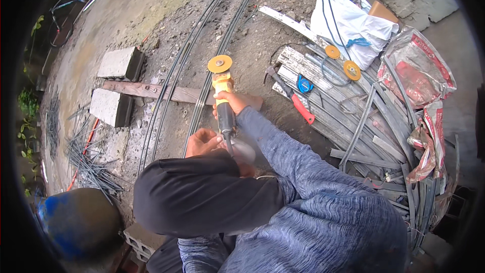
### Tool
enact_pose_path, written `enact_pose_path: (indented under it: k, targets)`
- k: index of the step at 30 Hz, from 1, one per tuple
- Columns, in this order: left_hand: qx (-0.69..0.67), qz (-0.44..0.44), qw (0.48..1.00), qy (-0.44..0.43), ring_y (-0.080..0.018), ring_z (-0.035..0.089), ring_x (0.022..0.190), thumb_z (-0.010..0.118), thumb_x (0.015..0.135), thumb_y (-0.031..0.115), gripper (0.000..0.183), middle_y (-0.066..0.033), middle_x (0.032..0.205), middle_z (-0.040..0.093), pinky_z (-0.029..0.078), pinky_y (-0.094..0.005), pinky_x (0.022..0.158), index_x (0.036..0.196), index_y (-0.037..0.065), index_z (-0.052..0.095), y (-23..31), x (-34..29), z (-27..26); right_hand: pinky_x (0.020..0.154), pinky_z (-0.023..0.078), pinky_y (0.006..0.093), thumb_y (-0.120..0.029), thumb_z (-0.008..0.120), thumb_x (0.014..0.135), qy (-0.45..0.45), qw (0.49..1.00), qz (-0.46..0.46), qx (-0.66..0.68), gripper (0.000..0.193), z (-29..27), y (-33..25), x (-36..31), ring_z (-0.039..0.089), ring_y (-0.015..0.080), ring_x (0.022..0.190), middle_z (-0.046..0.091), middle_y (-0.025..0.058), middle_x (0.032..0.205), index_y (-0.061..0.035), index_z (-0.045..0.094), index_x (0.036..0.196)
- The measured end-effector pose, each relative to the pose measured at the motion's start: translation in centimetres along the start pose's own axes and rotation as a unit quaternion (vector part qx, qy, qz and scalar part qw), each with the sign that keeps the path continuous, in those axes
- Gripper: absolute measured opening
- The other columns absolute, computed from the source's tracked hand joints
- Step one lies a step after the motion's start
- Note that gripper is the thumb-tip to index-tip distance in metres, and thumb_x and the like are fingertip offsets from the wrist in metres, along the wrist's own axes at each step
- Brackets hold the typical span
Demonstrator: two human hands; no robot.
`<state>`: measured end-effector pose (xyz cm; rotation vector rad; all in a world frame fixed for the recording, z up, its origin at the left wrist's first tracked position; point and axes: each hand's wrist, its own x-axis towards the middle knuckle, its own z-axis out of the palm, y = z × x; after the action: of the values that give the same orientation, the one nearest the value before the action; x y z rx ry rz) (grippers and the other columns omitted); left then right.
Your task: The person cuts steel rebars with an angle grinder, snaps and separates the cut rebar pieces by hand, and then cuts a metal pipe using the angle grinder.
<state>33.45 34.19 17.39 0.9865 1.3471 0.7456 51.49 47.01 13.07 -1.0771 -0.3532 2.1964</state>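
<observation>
My right hand (230,103) is wrapped round the yellow and black body of an angle grinder (225,109). Its yellow disc (220,63) faces up at the far end, over or beside long thin steel bars (206,91). My left hand (204,142) is at the grinder's rear end, near the cord, fingers curled; what they grip, if anything, is hidden. Its forearm disappears behind my dark-trousered raised knee (202,194). Under the bars lies a wooden plank (146,90).
Two concrete blocks (120,64) sit left of the bars. Cut rods (91,167) litter the lower left. At right, metal strips (353,126) carry a red-handled hammer (290,93), a blue tape measure (304,83) and two yellow discs (351,70). A white sack (343,20) stands behind.
</observation>
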Motion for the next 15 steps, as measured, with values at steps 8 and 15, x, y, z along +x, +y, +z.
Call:
enact_pose_path:
  k: [8,15]
  targets:
    - [0.05,-0.11,0.968,0.218,-0.0197,0.069,0.08,0.077,0.092,0.025,0.031,-0.0127,0.09,0.073,0.054,-0.0336,0.072,0.103,-0.002,0.066,-6.9,-5.8,-9.4,0.055,0.06,0.0382,-0.027,0.082,0.079,0.103,0.969,-0.04,-0.219,0.04,-11.9,-6.1,-5.4,0.068,0.0221,0.058,0.066,0.0106,0.077,-0.0015,0.062,0.103]
    - [0.109,-0.104,0.966,0.21,-0.0211,0.07,0.082,0.077,0.092,0.025,0.032,-0.0136,0.091,0.073,0.054,-0.0343,0.073,0.104,-0.002,0.067,-6.6,-6.0,-7.4,0.063,0.058,0.0335,-0.013,0.083,0.077,0.19,0.919,-0.158,-0.307,0.037,-22.4,-11.8,-11.4,0.069,0.0185,0.067,0.07,0.0089,0.085,0.0007,0.065,0.106]
